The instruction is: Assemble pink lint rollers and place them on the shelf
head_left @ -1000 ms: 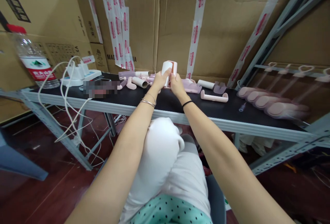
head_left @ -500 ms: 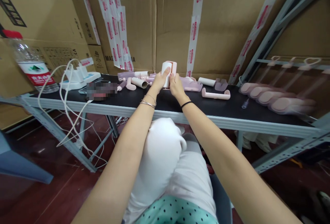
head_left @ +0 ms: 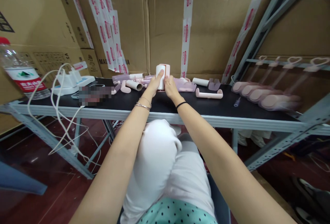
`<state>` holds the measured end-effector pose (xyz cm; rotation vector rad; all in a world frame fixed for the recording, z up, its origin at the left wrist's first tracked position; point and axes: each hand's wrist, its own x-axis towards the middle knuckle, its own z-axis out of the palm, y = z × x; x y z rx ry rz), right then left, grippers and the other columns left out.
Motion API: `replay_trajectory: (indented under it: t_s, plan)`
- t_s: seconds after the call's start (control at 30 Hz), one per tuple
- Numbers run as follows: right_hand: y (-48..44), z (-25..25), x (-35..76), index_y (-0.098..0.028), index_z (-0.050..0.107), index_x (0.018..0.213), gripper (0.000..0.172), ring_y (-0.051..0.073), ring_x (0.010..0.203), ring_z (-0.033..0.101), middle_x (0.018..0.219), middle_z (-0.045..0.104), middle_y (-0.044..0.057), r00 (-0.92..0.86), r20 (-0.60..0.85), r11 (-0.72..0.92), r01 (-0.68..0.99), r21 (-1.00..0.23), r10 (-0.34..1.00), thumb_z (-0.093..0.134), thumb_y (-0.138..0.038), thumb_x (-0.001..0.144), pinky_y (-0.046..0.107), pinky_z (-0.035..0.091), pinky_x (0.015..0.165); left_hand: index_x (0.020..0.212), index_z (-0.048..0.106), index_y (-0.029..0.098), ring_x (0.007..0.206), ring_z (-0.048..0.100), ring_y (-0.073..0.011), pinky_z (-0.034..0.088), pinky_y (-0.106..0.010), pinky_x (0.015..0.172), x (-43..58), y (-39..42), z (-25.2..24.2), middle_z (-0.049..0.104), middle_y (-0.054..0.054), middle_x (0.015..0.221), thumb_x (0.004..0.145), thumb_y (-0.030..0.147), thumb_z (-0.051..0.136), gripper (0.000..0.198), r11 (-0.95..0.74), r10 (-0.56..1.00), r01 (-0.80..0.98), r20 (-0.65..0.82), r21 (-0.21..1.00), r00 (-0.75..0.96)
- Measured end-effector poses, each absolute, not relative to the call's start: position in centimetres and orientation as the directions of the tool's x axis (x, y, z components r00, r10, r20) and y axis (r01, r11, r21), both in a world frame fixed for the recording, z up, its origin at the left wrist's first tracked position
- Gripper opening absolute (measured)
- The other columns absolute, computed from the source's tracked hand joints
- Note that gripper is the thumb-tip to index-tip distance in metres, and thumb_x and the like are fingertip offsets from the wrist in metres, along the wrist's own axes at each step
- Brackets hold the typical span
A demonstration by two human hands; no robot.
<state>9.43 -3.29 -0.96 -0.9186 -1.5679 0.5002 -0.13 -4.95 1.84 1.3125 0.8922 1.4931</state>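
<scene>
Above the black tabletop (head_left: 180, 104), both hands are together at a small piece. My left hand (head_left: 155, 84) is closed around a white paper roll (head_left: 159, 70), thumb along its front. Against the roll's right side sits a pale pink plastic holder (head_left: 167, 70), and my right hand (head_left: 171, 87) grips it with the fingers bent. Roll and holder are upright and touching; how they join is hidden by the fingers. Behind the hands lie purple translucent covers (head_left: 187, 86). A loose white roll (head_left: 134, 85) is left of them, and a pink U-shaped holder (head_left: 209, 94) to the right.
A water bottle (head_left: 24, 76), a white power strip (head_left: 73, 84) with dangling cables and a blurred-out item (head_left: 95, 95) occupy the left. Several pink pieces with heart-topped clear rods (head_left: 270, 100) stand right. A cardboard wall (head_left: 165, 28) closes off the back; a metal frame (head_left: 260, 38) rises right.
The whole view has shifted slightly, so the scene sits further left. Both hands keep the roll and pink holder together in nearly the same place over the table.
</scene>
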Motion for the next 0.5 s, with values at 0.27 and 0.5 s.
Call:
replay_trajectory:
  t_s: [0.27, 0.5]
  plan:
    - [-3.02, -0.88, 9.92, -0.024, 0.036, 0.088, 0.056, 0.025, 0.104, 0.056, 0.093, 0.055, 0.010, 0.006, 0.615, 0.593, 0.258, -0.763, 0.789, 0.025, -0.079, 0.086, 0.042, 0.043, 0.097, 0.097, 0.063, 0.017, 0.073, 0.066, -0.0138, 0.052, -0.026, 0.076, 0.37, -4.77, 1.82, 0.067, -0.003, 0.079, 0.086, 0.058, 0.057, 0.043, -0.258, 0.961, -0.243, 0.275, 0.935, 0.035]
    - [-3.74, -0.80, 9.36, -0.020, 0.042, 0.095, 0.045, 0.027, 0.103, 0.057, 0.101, 0.058, 0.015, 0.028, 0.581, 0.536, 0.354, -0.767, 0.813, 0.024, -0.061, 0.096, 0.044, 0.044, 0.094, 0.092, 0.063, 0.014, 0.078, 0.065, -0.0158, 0.050, -0.030, 0.083, 0.25, -4.48, 1.44, 0.068, -0.007, 0.084, 0.088, 0.051, 0.056, 0.038, -0.299, 0.954, -0.073, 0.295, 0.952, -0.052]
